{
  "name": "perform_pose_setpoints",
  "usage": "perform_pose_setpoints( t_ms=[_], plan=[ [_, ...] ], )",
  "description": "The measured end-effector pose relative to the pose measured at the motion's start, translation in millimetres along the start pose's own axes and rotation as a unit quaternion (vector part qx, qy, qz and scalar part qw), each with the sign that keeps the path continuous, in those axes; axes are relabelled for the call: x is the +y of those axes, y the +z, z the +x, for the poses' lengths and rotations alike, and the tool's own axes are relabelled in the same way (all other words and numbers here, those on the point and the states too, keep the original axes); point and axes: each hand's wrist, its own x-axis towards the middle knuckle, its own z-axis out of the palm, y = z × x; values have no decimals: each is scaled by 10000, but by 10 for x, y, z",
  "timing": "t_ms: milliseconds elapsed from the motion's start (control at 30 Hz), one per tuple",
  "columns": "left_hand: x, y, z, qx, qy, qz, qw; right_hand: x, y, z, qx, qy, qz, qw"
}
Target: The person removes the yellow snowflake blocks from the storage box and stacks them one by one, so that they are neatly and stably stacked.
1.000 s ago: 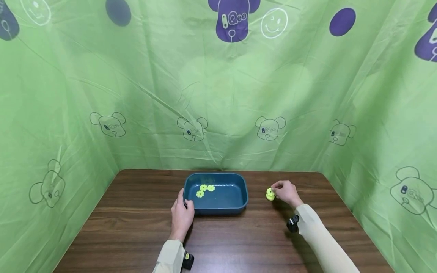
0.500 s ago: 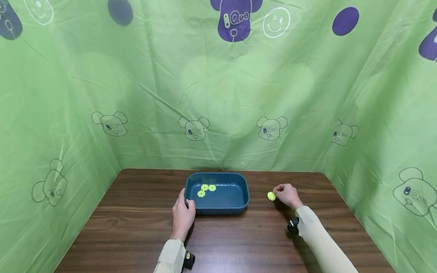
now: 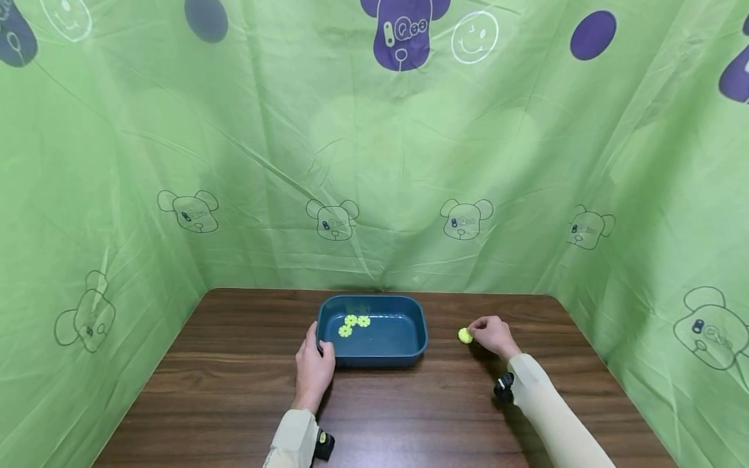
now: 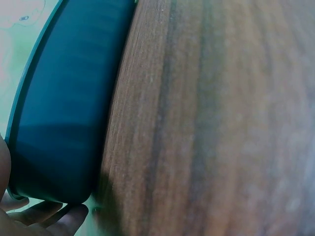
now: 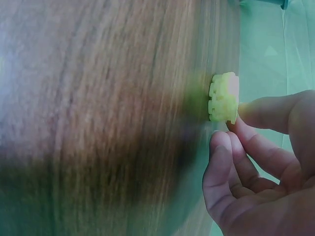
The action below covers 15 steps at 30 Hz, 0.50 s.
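A dark blue rectangular basin (image 3: pixel 372 360) sits on the table; my left hand (image 3: pixel 314 372) grips its left end. In the left wrist view the fingers (image 4: pixel 73 219) lie against the basin's outer wall (image 4: pixel 59 108). Inside the basin are 3 yellow flower-shaped plastic discs (image 3: pixel 351 320). To the right, a small stack of the same yellow discs (image 5: pixel 225 97) stands on the tabletop. My right hand (image 3: pixel 493 335) pinches the edge of the stack's top disc, thumb and fingertips touching it. How many discs are stacked is hard to tell.
The brown wood-grain table (image 3: pixel 246 390) ends at a green printed curtain (image 3: pixel 398 260) behind and at both sides. Each wrist carries a black strapped device, such as the right one (image 3: pixel 504 387).
A second ago the right hand held one disc tilted over the stack; it now lies flat on top. The left hand and basin stay in place.
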Motion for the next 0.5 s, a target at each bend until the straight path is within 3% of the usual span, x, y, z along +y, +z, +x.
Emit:
perform_pose_setpoints(
  t_ms=[300,500],
  plan=[
    [-1,13,5,52,32,-30,10000,58,52,52,-9,7,67,10000],
    [15,-5,1,-93,-109,-41,9999,94,84,86,-35,21,50,10000]
  ],
)
